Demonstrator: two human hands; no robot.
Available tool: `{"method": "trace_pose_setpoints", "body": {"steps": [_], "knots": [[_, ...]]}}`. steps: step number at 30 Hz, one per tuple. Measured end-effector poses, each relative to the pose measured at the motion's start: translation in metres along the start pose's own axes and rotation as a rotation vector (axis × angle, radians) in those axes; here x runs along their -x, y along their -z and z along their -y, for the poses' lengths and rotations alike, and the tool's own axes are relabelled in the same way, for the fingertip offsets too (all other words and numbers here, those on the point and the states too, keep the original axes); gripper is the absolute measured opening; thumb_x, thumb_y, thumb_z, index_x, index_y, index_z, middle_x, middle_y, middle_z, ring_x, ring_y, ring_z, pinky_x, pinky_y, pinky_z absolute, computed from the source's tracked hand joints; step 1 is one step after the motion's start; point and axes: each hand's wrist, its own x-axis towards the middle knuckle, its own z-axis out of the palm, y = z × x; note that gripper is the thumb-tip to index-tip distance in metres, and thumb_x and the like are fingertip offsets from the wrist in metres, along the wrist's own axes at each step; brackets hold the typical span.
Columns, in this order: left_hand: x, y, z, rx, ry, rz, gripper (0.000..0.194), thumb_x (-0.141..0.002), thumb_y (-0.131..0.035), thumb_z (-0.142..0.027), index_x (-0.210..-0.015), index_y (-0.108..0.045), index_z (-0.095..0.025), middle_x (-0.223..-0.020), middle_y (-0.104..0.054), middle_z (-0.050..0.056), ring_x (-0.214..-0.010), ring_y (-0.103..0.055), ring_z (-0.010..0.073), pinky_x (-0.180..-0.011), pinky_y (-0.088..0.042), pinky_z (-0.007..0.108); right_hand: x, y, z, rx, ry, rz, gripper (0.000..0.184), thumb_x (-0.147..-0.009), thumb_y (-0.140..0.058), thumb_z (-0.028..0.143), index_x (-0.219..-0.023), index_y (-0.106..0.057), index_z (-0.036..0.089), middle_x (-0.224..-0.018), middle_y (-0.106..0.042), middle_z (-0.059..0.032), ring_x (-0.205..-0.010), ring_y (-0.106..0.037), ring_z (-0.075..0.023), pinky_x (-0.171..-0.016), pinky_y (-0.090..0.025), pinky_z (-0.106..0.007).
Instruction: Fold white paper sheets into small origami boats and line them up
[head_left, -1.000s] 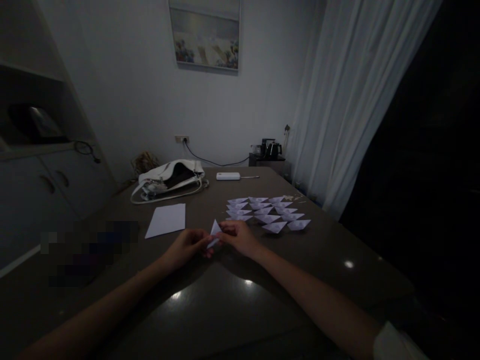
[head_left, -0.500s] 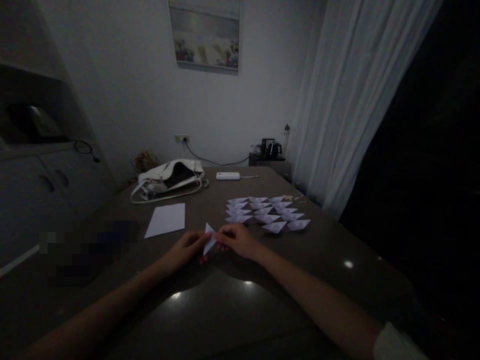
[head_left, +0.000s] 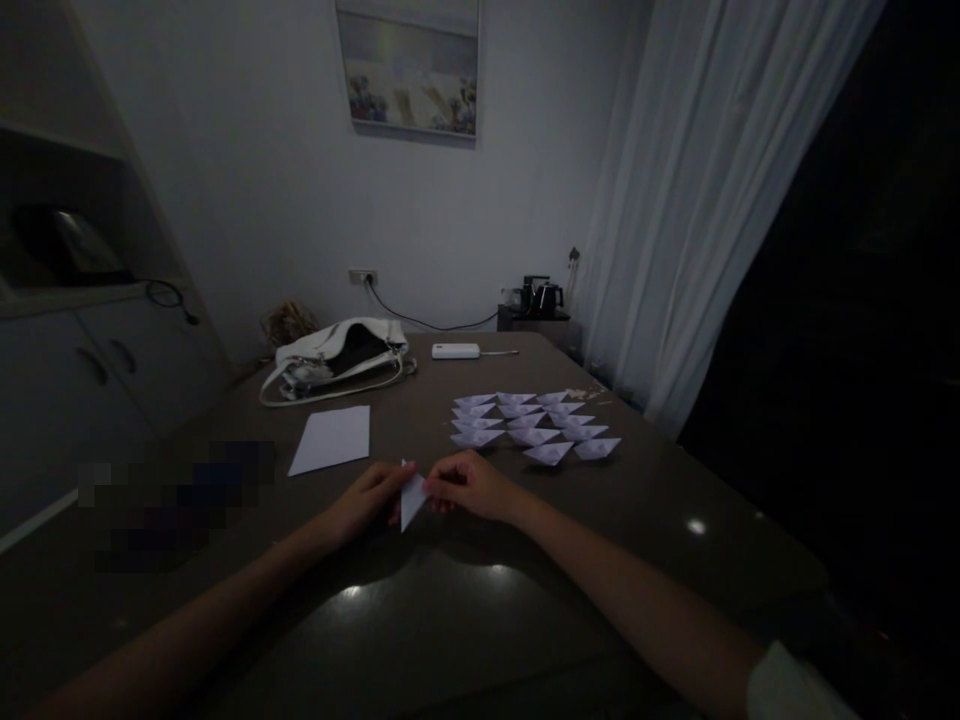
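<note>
Between my two hands is a small folded white paper (head_left: 412, 500), a pointed triangle-like shape held above the near middle of the table. My left hand (head_left: 373, 493) pinches its left upper edge, thumb on top. With thumb and fingers closed, my right hand (head_left: 469, 485) grips its right corner. Some fingertips are hidden behind the paper and the hands. Just beyond my right hand stand several folded paper boats (head_left: 533, 437) in rows. A stack of white paper sheets (head_left: 332, 440) lies beyond my left hand.
A white handbag (head_left: 341, 360) rests at the table's far left. Near the back edge lies a white power-bank-like device (head_left: 455, 351) with a short cable. The dark glossy table (head_left: 480, 620) reflects lights. A black kettle (head_left: 547, 299) stands on a small cabinet behind.
The folded paper has moved slightly down and left and turned in my fingers. My left thumb has shifted toward its upper tip. The boats and sheets have stayed put.
</note>
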Motion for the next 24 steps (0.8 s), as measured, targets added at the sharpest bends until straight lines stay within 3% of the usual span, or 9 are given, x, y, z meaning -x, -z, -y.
{"method": "trace_pose_setpoints", "body": {"steps": [6,12,18,24], "knots": [[-0.001,0.0024,0.0018,-0.075,-0.028,-0.007,0.056,-0.075,-0.046,-0.063,-0.044,-0.049,-0.017,-0.04,-0.044,-0.003,-0.04,-0.037,0.0101,-0.042,-0.027,0.024,0.0004,-0.0008,0.0047,-0.01,-0.01,0.017,0.038,-0.072,-0.065,0.05,-0.07,-0.059,0.013,-0.059,-0.058,0.0019,-0.05,-0.052,-0.008,-0.051,-0.042,-0.021],[0.0015,-0.001,0.0004,0.019,0.058,-0.131,0.052,-0.066,-0.054,-0.068,-0.062,-0.052,-0.016,-0.048,-0.043,-0.006,-0.045,-0.04,0.011,-0.044,-0.031,0.023,0.0019,0.0,0.0044,-0.006,-0.037,0.099,0.041,-0.071,-0.064,0.053,-0.07,-0.06,0.012,-0.061,-0.059,0.0013,-0.051,-0.051,-0.0074,-0.053,-0.042,-0.02],[-0.0035,0.0002,0.0026,-0.028,0.031,-0.073,0.055,-0.067,-0.05,-0.07,-0.054,-0.046,-0.017,-0.045,-0.036,-0.007,-0.041,-0.033,0.0088,-0.041,-0.025,0.022,0.0017,0.0003,0.0048,-0.02,-0.04,0.098,0.039,-0.071,-0.065,0.051,-0.071,-0.059,0.013,-0.06,-0.058,0.0014,-0.051,-0.052,-0.008,-0.052,-0.042,-0.021],[-0.0053,0.0004,0.0056,-0.037,-0.011,-0.058,0.055,-0.071,-0.046,-0.069,-0.054,-0.045,-0.018,-0.046,-0.038,-0.006,-0.042,-0.035,0.0094,-0.042,-0.027,0.022,0.0024,0.0015,0.0029,0.018,-0.035,0.057,0.04,-0.073,-0.063,0.052,-0.069,-0.058,0.013,-0.059,-0.057,0.0017,-0.049,-0.05,-0.0079,-0.051,-0.041,-0.021]]}}
